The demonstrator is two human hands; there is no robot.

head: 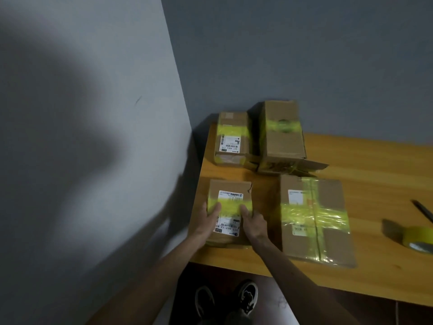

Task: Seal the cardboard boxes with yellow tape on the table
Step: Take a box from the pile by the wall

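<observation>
The small box (230, 198) sits at the front left corner of the counter (375, 174), beside its wall-side edge, with a yellow tape band across the label. The left hand (209, 219) and right hand (255, 222) clasp its two sides, thumbs apparently on the band and fingers round the edges. Uneven pressure may crease the band or lift its ends. A leftward push may slide the box off the counter. The tape roll (419, 238) lies well apart, so another strip requires releasing one hand.

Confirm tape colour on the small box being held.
Translucent yellow band across small cardboard box; head view.
</observation>
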